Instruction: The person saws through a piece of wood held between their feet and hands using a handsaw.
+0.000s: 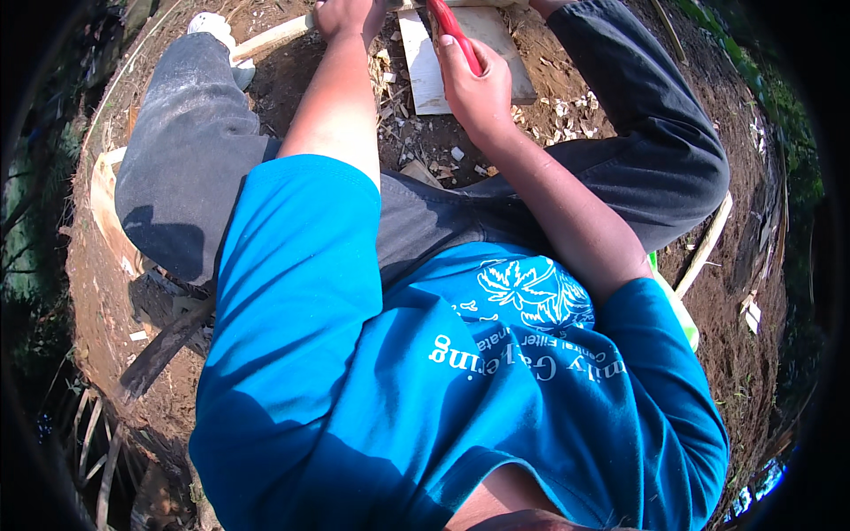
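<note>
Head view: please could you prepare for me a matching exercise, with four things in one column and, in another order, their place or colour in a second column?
1. Handle
2. Shirt
3. Trousers
4. Wood chips

A. Dark grey
B. Scattered on the soil
C. In the right hand
D. Bright blue

Pairs: 1-C, 2-D, 3-A, 4-B

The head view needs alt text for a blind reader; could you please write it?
A person, knees spread, grips a red handle in the right hand, with the left hand at the top edge by a pale pole; wood chips lie scattered on the soil.
</note>
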Tool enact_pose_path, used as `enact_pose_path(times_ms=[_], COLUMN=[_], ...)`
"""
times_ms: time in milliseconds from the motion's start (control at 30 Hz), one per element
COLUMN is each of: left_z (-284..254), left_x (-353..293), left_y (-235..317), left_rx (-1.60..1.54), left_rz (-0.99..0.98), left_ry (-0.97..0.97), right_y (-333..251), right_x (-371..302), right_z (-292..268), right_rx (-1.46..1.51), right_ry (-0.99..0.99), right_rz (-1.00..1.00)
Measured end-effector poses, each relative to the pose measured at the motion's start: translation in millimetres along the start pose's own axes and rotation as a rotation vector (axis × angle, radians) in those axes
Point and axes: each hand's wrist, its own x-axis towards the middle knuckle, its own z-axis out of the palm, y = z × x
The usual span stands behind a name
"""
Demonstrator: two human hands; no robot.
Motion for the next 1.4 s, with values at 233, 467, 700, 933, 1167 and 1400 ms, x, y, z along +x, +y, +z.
enact_pose_path(times_ms=[233, 467, 700, 933, 1167, 1400], left_z=[-9, -4, 1, 27, 28, 26], left_x=[-5, -3, 2, 11, 16, 14], left_y=[5, -1, -1, -15, -14, -12], left_rx=[-0.103, -0.12, -0.085, -0.095, -0.07, -0.085], left_rz=[0.0, -0.031, -0.054, -0.091, -0.203, -0.11], left_ry=[-0.03, -0.02, -0.054, -0.023, -0.014, -0.003], right_y=[7, 0, -1, -11, -12, -23], right_x=[9, 7, 1, -48, -80, -95], right_z=[6, 7, -1, -42, -72, -90], right_rx=[-0.009, -0.044, -0.063, -0.022, 0.072, 0.13], right_ry=[-0.01, -0.009, -0.043, -0.149, -0.169, -0.158], right_rz=[-0.009, -0.03, 0.008, 0.162, 0.199, 0.197])
